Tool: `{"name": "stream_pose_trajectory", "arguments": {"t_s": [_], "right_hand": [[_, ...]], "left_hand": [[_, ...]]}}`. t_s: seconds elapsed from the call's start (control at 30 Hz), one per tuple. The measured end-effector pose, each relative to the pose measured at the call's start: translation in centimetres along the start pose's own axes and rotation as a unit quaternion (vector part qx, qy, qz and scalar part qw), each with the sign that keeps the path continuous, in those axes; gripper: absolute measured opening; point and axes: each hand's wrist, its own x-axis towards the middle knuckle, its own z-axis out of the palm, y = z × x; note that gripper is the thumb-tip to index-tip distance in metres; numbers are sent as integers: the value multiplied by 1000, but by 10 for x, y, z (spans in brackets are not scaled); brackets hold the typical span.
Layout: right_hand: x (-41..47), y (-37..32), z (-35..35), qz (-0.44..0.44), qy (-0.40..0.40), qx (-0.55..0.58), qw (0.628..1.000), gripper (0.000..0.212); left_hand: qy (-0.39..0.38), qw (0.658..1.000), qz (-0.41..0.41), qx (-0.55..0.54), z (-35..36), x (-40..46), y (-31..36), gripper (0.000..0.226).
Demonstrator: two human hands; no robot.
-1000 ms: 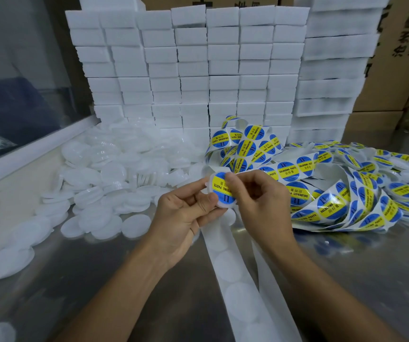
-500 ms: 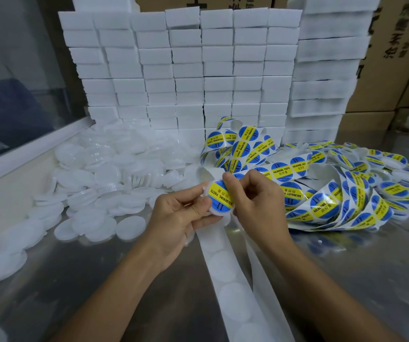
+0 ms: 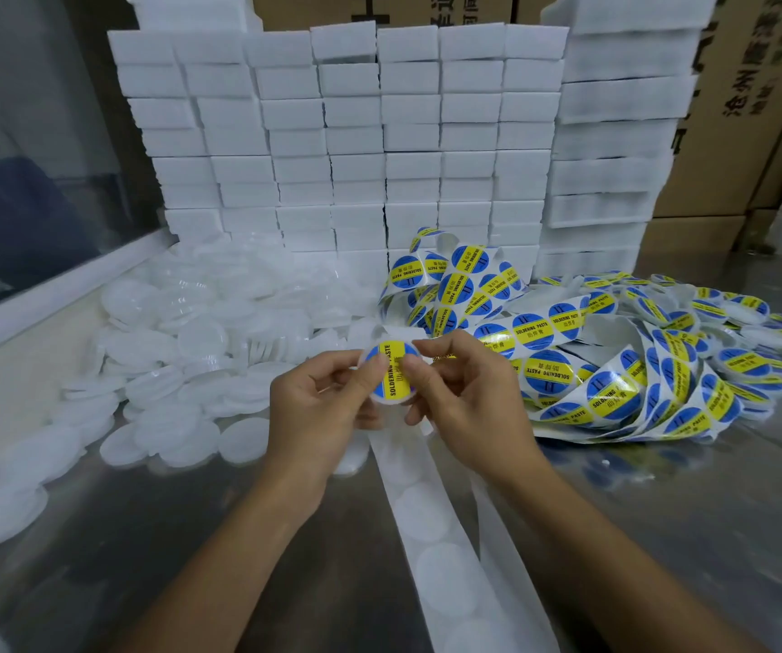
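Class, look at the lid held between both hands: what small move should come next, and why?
Probably smooth the sticker flat with both thumbs. It already sits on the white lid, which the left hand and right hand pinch at its edges, thumbs resting on the sticker.

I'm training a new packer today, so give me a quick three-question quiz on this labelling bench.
1. True or false: the left grip and the right grip both hold the labelled lid.
2. On which side of that lid is the pile of plain white lids? A) left B) right C) both sides
3. Fill in: the label strip reads "SOLDERING ____".
Key: 1 true; 2 A; 3 PASTE.
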Motion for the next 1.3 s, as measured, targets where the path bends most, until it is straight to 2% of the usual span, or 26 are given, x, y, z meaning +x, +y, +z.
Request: {"name": "stream_pose_trajectory", "arguments": {"t_s": [0.13, 0.27, 0.33, 0.4, 0.47, 0.57, 0.67, 0.77, 0.87, 1.03, 1.13, 1.2, 1.3], "right_hand": [[-1, 3, 1, -20, 0, -40, 999, 2], [0, 2, -2, -53, -19, -94, 994, 39], [-1, 1, -2, -70, -15, -123, 990, 34], [1, 0, -3, -53, 22, -106, 993, 21], [2, -1, -5, -29, 58, -79, 995, 21], [5, -3, -10, -26, 49, -104, 993, 13], [4, -4, -12, -71, -22, -137, 988, 30], [0, -3, -9, -137, -79, -200, 967, 54], [-1, -4, -6, -170, -94, -214, 957, 66], [0, -8, -10, -160, -39, -179, 970, 51], [3, -12, -19, -102, 34, -160, 981, 36], [9, -14, -31, -61, 80, -137, 985, 26], [22, -11, -54, -15, 149, -125, 981, 16]], "left_hand": [[10, 1000, -8, 1, 0, 2, -1, 11], [-6, 1000, -7, 0, -3, 5, -3, 18], [-21, 1000, 1, 20, -4, 5, -4, 21], [-41, 998, 15, 39, -3, 3, -5, 23], [-58, 996, 30, 56, -1, 0, -5, 24], [-44, 997, 47, 42, 1, -2, -4, 27], [-13, 998, 47, 29, 1, -1, -2, 25], [15, 998, 7, -58, 0, 1, 0, 9], [19, 994, -18, -106, 0, 2, 3, 24], [22, 994, -12, -104, 6, 1, 3, 27], [35, 999, -9, 29, 11, -2, -10, 22], [38, 991, -20, 123, 17, -5, -19, 29], [10, 984, -69, 163, 25, -8, -25, 40]]}}
